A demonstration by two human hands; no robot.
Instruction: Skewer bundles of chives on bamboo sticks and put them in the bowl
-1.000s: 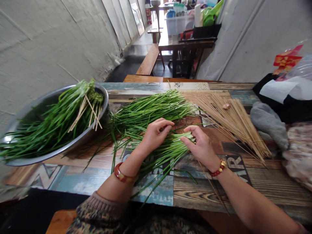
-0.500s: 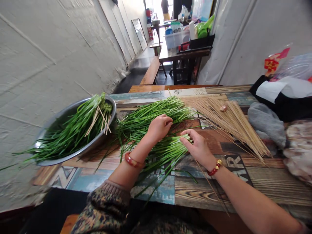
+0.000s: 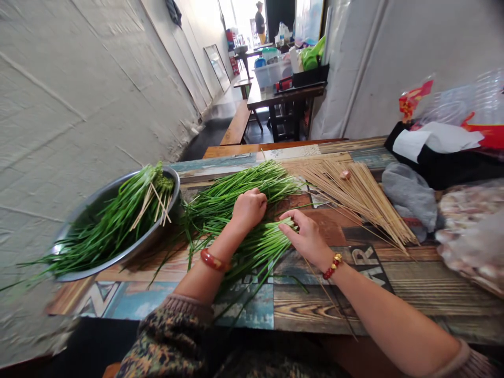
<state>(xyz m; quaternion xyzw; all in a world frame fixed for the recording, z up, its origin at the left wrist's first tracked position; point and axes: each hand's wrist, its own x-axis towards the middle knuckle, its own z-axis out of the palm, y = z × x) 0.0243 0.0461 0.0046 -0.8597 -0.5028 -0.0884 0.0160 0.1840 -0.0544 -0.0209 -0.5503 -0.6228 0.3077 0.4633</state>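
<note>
My right hand [image 3: 306,236] is closed around the pale cut ends of a bunch of garlic chives [image 3: 271,242], whose green leaves fan out toward the lower left. A thin bamboo skewer [image 3: 331,294] slants from under this hand toward the table's near edge. My left hand [image 3: 251,207] has its fingers curled in, just beyond the bunch, beside a larger pile of chives [image 3: 246,181]. What its fingertips hold, if anything, is hidden. Loose bamboo skewers [image 3: 368,205] lie fanned out to the right of the pile.
At the left a metal basin [image 3: 129,257] holds more chives, some of them skewered. A grey plastic bag [image 3: 409,194] and a bag of garlic bulbs [image 3: 472,231] stand at the right. Beyond are a bench [image 3: 236,123] and another table [image 3: 285,94]; a person [image 3: 260,23] stands far off.
The view has turned slightly, so the table's things appear farther left. My left hand's fingers look more curled and a little closer to the bunch. My right hand keeps its hold on the chives.
</note>
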